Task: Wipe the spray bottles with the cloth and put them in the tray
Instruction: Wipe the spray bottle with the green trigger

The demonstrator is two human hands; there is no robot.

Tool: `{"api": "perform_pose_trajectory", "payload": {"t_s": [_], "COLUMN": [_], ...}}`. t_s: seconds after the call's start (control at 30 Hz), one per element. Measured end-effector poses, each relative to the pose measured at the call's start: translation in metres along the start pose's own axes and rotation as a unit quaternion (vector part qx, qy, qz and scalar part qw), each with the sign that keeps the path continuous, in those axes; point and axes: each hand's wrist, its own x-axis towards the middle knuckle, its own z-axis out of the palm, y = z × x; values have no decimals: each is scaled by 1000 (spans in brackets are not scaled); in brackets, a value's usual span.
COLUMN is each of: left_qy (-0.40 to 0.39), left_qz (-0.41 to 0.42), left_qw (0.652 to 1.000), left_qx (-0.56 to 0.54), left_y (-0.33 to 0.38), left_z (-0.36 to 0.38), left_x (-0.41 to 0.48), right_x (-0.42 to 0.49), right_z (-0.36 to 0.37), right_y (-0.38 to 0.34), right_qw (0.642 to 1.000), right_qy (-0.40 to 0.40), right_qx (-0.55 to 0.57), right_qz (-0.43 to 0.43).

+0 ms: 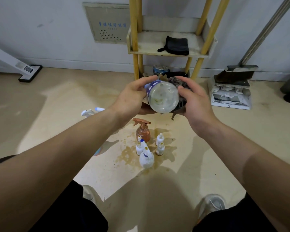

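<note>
1. Centrally, a clear spray bottle (163, 97) is held in the air, lying sideways with its round base facing the viewer.
2. The left hand (131, 97) has its grip curled round the bottle's left side, over a blue-and-white label.
3. The right hand (196, 104) has its grip closed on a dark cloth (176, 81), pressing it against the bottle's right side.
4. Nearer, on the stained floor (208, 148), stand a copper spray bottle (143, 132), a white spray bottle (146, 158) and small white bottles (160, 139).
5. I cannot tell which object is the tray.
6. Risk: the smooth bottle could slip under hard rubbing and fall onto the bottles below, toppling them.
</note>
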Motion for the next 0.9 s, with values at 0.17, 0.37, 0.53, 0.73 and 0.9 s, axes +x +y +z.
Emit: {"api": "perform_pose_trajectory", "payload": {"t_s": [0.17,0.37,0.53,0.73,0.9], "left_qy": [-83,8,-14,-21,-10], "left_qz": [98,198,206,167,142], "left_qw": [974,873,870,939,942], "left_qx": [187,445,448,301,303], "left_y": [-7,-7,-6,-4,-1], "left_z": [-8,-10,-16,-17,-14], "left_x": [4,7,6,4,5], "right_x": [5,-1,-5,-9,-13], "right_z": [-5,0,5,14,13], "right_y": [-5,0,3,4,5], "right_qw": [996,983,976,994,926], "right_qy": [23,54,55,0,-52], "right_qx": [62,131,164,112,-218], "right_qz": [54,116,130,4,-303]}}
